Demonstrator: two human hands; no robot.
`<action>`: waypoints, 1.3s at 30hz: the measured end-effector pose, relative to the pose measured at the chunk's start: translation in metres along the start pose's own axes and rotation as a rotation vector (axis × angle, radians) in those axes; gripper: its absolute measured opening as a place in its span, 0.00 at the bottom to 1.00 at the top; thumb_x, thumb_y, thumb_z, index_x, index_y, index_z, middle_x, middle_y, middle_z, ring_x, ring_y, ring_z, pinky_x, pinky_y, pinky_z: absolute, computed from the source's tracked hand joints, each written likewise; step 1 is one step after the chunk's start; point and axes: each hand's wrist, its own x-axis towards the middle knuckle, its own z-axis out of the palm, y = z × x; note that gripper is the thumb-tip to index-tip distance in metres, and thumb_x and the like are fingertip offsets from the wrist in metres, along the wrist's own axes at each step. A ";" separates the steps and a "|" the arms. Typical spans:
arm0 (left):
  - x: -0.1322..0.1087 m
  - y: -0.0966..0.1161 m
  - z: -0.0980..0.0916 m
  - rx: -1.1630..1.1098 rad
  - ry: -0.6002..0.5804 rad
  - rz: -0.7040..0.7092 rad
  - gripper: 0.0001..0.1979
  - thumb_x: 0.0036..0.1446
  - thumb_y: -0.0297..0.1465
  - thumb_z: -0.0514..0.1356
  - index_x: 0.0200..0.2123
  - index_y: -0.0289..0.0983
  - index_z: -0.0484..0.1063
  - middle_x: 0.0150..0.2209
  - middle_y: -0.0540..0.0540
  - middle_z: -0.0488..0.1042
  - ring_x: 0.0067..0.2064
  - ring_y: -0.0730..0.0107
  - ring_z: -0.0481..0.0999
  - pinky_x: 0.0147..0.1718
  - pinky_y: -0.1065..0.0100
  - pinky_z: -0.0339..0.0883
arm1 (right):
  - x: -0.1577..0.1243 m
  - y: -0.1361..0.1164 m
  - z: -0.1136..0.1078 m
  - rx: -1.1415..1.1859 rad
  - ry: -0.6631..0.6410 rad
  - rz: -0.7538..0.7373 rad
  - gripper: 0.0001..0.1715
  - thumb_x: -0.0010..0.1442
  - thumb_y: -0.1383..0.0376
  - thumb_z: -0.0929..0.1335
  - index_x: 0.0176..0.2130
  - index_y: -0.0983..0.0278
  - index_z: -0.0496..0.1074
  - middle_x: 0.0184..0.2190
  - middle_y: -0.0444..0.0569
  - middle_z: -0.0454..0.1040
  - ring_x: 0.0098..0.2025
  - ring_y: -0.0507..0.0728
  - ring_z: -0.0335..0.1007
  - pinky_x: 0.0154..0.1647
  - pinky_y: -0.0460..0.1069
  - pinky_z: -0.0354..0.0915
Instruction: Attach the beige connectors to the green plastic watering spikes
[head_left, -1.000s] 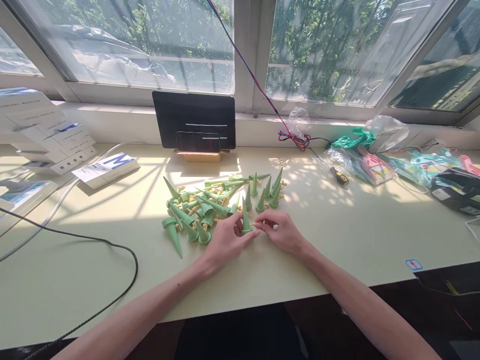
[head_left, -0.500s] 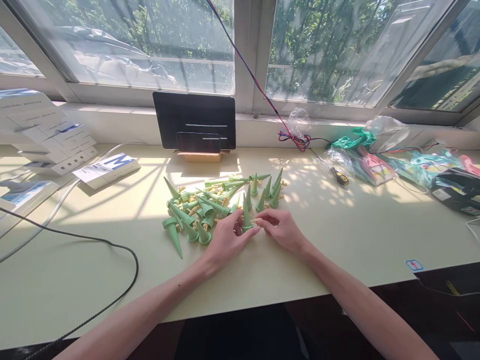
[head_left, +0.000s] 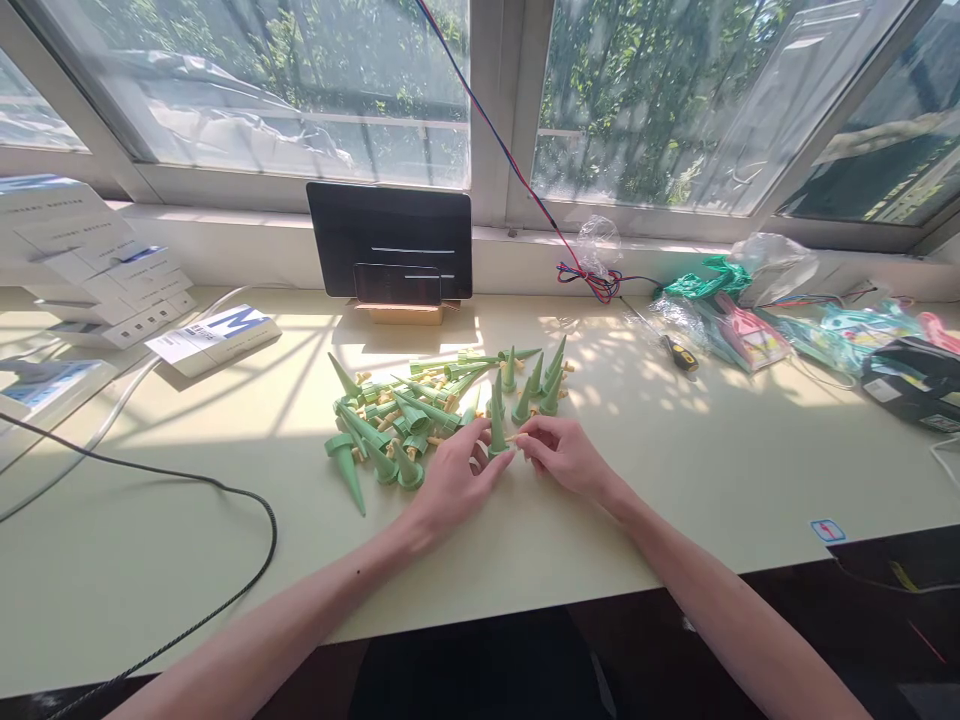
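Observation:
My left hand (head_left: 454, 478) pinches the base of a green cone-shaped spike (head_left: 496, 425) that stands upright on the pale desk (head_left: 225, 470). My right hand (head_left: 562, 455) is closed at the spike's side, its fingertips pinching the small beige knob there. Just left of my hands lies a heap of like green spikes (head_left: 390, 415) on their sides. Behind my hands several more spikes (head_left: 534, 378) stand upright in a group.
A dark tablet with a phone (head_left: 390, 245) leans on a stand at the back. White boxes (head_left: 97, 270) and a black cable (head_left: 187, 480) are at the left. Plastic bags with coloured parts (head_left: 750, 320), a small screwdriver (head_left: 679, 352) and red-blue wires (head_left: 592, 278) lie at the right.
Both hands have moved the upright spike slightly away from me, closer to the standing group. The pinch on it is unchanged.

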 end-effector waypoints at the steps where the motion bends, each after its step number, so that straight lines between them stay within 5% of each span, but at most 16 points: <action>1: 0.000 0.000 0.000 -0.003 0.003 -0.006 0.16 0.61 0.42 0.59 0.47 0.38 0.66 0.29 0.51 0.68 0.25 0.72 0.69 0.23 0.70 0.66 | 0.000 0.000 0.000 -0.001 -0.004 0.000 0.18 0.64 0.51 0.67 0.33 0.63 0.72 0.24 0.42 0.69 0.21 0.50 0.65 0.24 0.47 0.63; 19: -0.003 0.000 0.005 0.016 0.041 0.056 0.12 0.62 0.39 0.57 0.44 0.38 0.67 0.41 0.45 0.70 0.28 0.73 0.69 0.26 0.68 0.69 | -0.003 -0.003 0.002 -0.045 -0.067 0.043 0.25 0.66 0.49 0.64 0.26 0.62 0.66 0.16 0.40 0.64 0.16 0.50 0.60 0.19 0.47 0.58; 33: -0.004 -0.003 0.009 0.055 0.033 0.073 0.11 0.63 0.41 0.57 0.38 0.39 0.66 0.28 0.52 0.64 0.25 0.73 0.62 0.24 0.70 0.59 | -0.004 -0.003 0.004 -0.011 -0.094 0.092 0.24 0.67 0.49 0.63 0.25 0.62 0.64 0.14 0.39 0.61 0.15 0.49 0.57 0.18 0.46 0.56; 39: -0.004 0.000 0.007 0.075 0.015 0.060 0.13 0.62 0.41 0.58 0.32 0.38 0.63 0.24 0.54 0.61 0.25 0.73 0.60 0.24 0.70 0.57 | -0.003 -0.004 0.005 -0.140 -0.049 -0.006 0.23 0.66 0.53 0.63 0.24 0.62 0.63 0.17 0.40 0.59 0.20 0.50 0.54 0.21 0.47 0.53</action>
